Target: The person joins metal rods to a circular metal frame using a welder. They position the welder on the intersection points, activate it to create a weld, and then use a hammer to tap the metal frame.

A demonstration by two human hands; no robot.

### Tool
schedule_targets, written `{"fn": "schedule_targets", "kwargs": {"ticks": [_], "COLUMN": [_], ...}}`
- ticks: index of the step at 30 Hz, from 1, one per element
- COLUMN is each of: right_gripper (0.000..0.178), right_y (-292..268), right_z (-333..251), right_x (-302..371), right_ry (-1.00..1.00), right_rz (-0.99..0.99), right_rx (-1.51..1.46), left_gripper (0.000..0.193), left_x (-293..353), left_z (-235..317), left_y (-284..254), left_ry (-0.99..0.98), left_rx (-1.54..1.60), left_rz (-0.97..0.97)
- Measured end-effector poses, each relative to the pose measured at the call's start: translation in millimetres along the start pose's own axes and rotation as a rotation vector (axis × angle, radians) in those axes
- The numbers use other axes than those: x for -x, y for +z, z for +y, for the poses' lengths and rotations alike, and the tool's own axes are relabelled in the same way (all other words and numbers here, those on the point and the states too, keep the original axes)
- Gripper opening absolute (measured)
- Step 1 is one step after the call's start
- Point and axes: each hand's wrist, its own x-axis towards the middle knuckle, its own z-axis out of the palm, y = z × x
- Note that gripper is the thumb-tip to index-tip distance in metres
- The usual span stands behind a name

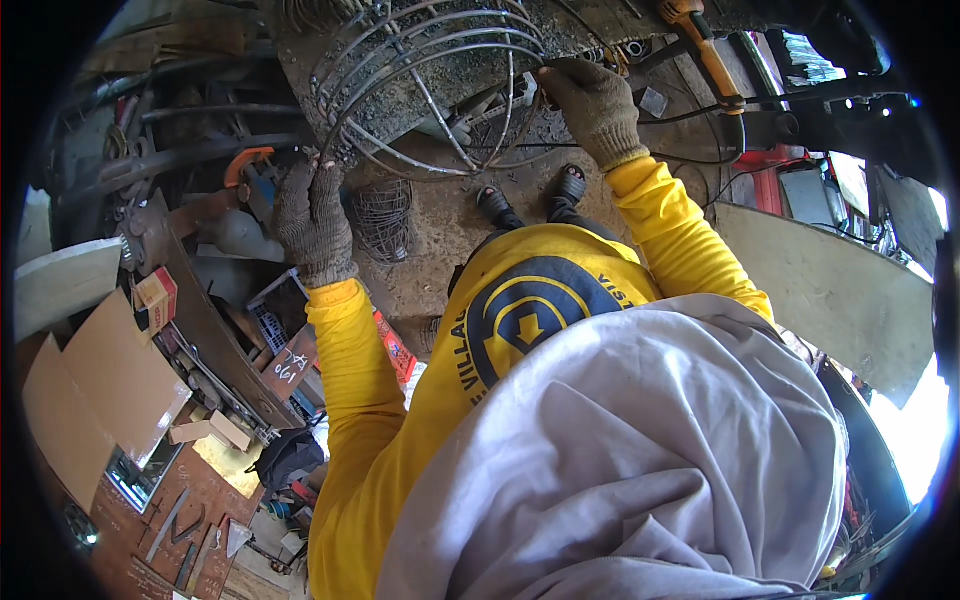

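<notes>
A round, cage-like frame of bent metal rods point(432, 98) rests on the dark, cluttered worktop point(300, 50) and overhangs its near edge. My left hand point(315, 222), in a brown knit glove, is closed at the frame's left rim; the fingertips are partly hidden. In a matching glove, my right hand point(597, 112) grips the frame's right side with bent fingers. Both yellow sleeves reach forward from below.
A coil of thin wire point(383, 222) lies on the floor near my sandalled feet point(530, 195). An orange-and-black power tool point(705, 55) with a cable sits at the far right. Cardboard point(100, 400) and hand tools point(190, 530) crowd the left; a pale panel point(815, 290) leans at right.
</notes>
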Motion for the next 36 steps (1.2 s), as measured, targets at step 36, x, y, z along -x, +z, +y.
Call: {"fn": "schedule_targets", "kwargs": {"ticks": [36], "right_gripper": [0.02], "right_y": [-13.1], "right_z": [5.2], "right_x": [-11.7], "right_ry": [-0.396], "right_rz": [0.199], "right_rx": [0.207], "left_gripper": [0.029], "left_x": [-0.3], "left_z": [16.2], "left_y": [10.6], "left_ry": [-0.107], "left_rx": [-0.082], "left_rz": [-0.202]}}
